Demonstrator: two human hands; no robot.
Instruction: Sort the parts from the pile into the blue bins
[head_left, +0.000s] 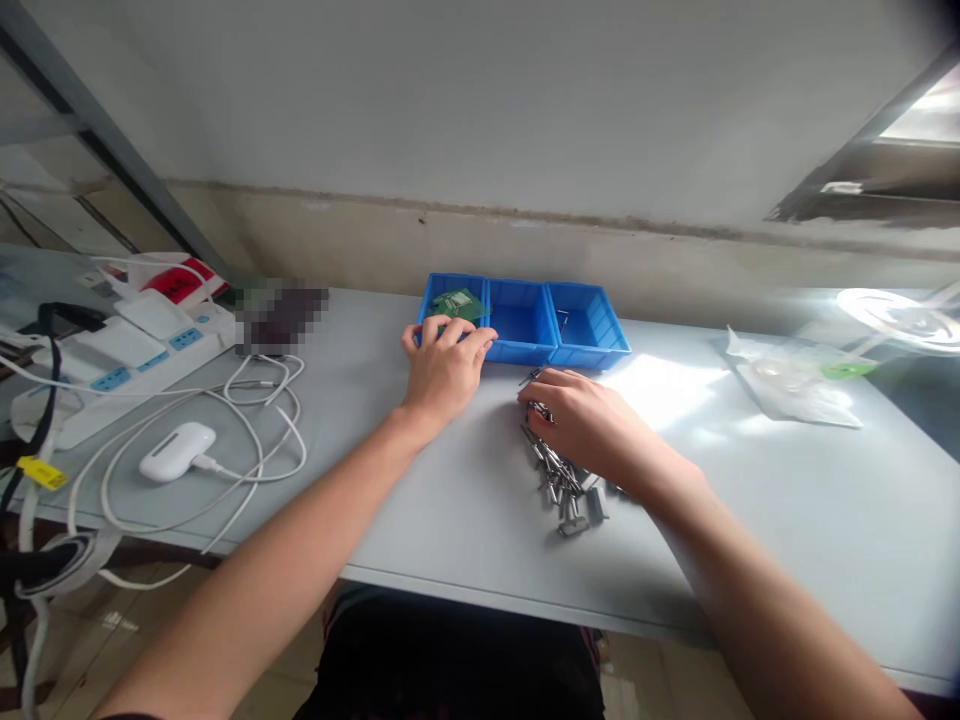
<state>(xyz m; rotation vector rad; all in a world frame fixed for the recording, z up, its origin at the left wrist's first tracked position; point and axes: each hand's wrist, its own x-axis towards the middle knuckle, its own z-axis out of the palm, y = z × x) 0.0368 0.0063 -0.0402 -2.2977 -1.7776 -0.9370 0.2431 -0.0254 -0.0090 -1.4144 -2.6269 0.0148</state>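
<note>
My left hand [444, 365] rests at the front edge of the leftmost of three joined blue bins [525, 322], fingers curled over its rim; a green circuit board [457, 303] lies in that bin. My right hand [585, 420] lies palm down on a pile of small metal parts [564, 485] on the grey table [450, 500], fingers curled and pinching some of the pieces. The rightmost bin holds a small metal piece [562, 320]. The middle bin looks empty.
At the left lie a white power strip [120, 370], white cables [247, 430], a white charger-like device [177, 450] and a red-and-white box [180, 283]. Clear plastic bags [795, 385] sit at the right. The wall stands just behind the bins.
</note>
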